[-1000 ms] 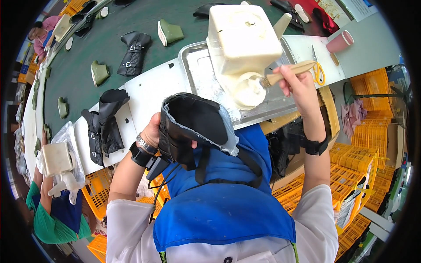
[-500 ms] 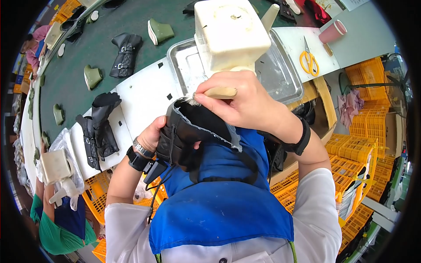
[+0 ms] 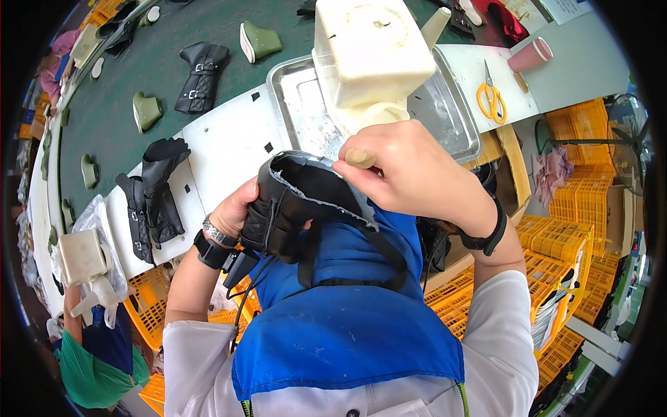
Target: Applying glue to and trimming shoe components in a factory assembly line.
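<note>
My left hand (image 3: 234, 212) grips the side of a black quilted boot upper (image 3: 267, 219), held in front of my blue apron. The upper's open top tilts upward, with a pale, ragged edge around its dark inside. Over the far right side of that rim, my right hand (image 3: 406, 167) pinches a brush (image 3: 359, 158) by its light wooden handle. The brush's bristles are hidden from view. Just beyond the right hand stands a cream plastic pot (image 3: 375, 52) with a round mouth, set in a metal tray (image 3: 297, 115).
Left on the white table (image 3: 226, 149) lie more black buckled boots (image 3: 156, 198). A green surface (image 3: 229, 21) behind bears green boots (image 3: 260, 43) and a black boot (image 3: 201, 76). Orange-handled scissors (image 3: 491, 101) and a pink cup (image 3: 531, 54) are right; yellow crates (image 3: 582, 132) stand beyond. A co-worker (image 3: 97, 365) is lower left.
My right hand has shifted right with the brush, away from the rim's far left corner. The handle now points toward the camera and the white bristles no longer show. My left hand keeps its grip.
</note>
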Motion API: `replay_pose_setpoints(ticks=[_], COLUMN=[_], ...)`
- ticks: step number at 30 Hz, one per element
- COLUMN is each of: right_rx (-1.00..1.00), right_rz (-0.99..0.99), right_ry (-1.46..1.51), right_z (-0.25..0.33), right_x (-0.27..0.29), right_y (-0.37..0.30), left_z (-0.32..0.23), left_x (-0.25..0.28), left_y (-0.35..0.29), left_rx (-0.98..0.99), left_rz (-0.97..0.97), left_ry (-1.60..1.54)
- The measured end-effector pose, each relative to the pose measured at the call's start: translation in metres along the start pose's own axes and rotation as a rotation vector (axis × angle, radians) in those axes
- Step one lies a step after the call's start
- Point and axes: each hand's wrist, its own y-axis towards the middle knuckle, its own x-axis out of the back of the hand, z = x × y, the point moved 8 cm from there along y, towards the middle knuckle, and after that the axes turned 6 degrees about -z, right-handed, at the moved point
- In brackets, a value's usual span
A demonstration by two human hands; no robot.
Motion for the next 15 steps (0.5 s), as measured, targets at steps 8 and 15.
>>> replay_pose_setpoints(ticks=[8,15], right_rx=[-0.066,0.143], right_rz=[-0.066,-0.251], right_ry=[0.144,0.353], right_z=[-0.008,-0.001], right_x=[0.001,-0.005], right_y=[0.006,0.005], left_z=[0.01,0.022], left_x=[0.004,-0.009], left_y=[0.0,0.005], left_rx=[0.006,0.032], left_rz=[0.039,0.128], left_ry=[-0.061,-0.188])
